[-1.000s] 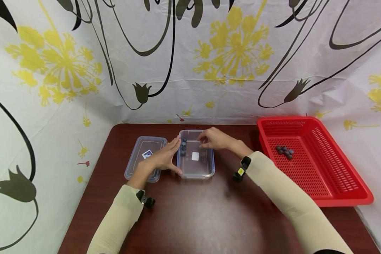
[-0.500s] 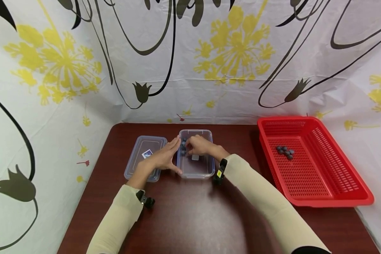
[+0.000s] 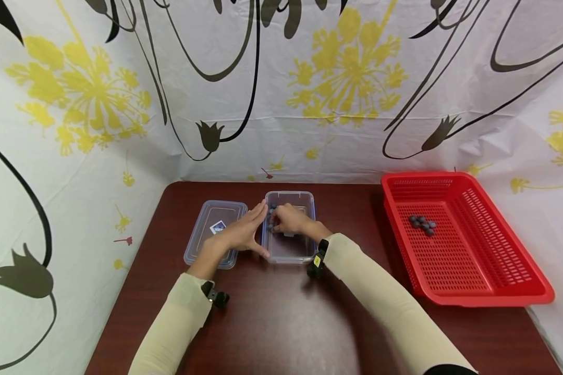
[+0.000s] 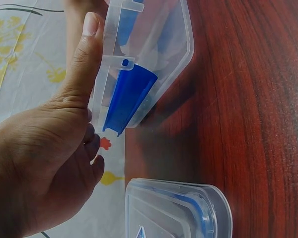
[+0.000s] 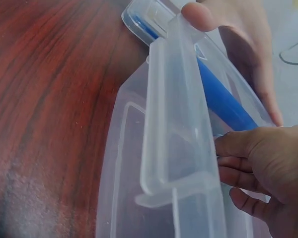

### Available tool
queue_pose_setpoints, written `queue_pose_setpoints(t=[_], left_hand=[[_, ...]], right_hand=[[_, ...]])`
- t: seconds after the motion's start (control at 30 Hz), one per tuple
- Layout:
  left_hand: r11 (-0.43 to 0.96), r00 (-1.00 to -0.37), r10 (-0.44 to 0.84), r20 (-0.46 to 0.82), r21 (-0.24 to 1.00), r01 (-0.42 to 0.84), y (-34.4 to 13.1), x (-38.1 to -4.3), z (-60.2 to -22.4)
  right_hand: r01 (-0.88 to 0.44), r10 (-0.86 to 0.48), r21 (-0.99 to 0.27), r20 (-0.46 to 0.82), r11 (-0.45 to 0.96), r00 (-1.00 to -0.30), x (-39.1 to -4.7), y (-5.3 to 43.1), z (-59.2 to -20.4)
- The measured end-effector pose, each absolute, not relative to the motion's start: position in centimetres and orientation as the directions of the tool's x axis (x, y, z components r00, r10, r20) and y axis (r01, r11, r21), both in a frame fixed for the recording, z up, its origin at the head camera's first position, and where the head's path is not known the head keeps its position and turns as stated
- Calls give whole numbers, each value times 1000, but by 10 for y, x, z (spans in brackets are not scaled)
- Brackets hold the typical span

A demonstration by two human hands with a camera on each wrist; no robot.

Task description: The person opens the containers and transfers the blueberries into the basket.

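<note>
A clear plastic food container [image 3: 291, 252] with blue side clips stands uncovered on the table. Several dark blueberries [image 3: 270, 227] lie along its left inner side. My left hand [image 3: 238, 232] is spread along the left wall, fingers extended at the rim and thumb by the near corner; the left wrist view shows that hand [image 4: 54, 144] beside a blue clip [image 4: 131, 96]. My right hand [image 3: 292, 219] reaches down inside, bent fingers at the berries. In the right wrist view, the container wall partly covers the right hand [image 5: 268, 168], and I cannot tell whether it pinches a berry.
The container's clear lid [image 3: 202, 242], with a small blue-and-white label, lies flat to the left, partly under my left forearm. A red perforated basket [image 3: 455, 265] stands at the right, with several more blueberries [image 3: 421, 224] in it. A patterned cloth [image 3: 281, 104] hangs behind the table.
My right hand has moved left from the container's right side to the berries along the left wall, then slightly lower. My left hand and the basket's berries have stayed put.
</note>
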State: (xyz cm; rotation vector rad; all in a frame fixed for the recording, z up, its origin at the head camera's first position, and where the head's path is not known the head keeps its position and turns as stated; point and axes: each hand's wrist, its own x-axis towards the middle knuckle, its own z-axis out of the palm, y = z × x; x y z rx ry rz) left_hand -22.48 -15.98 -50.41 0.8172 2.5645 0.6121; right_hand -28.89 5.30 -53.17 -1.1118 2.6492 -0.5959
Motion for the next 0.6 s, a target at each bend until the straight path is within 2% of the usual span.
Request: queue_pose_setpoints(t=[0.33,0.6], left_hand=[[736,-764,609,-212,509,446,-159,-225,-503],[737,-767,608,-207,507,447,-157,-224,-503]], right_hand=[[-637,-718,-451,-13,625,-696,-284,62,-515],[-686,-756,-439,25,580,-654,-283,88,-491]])
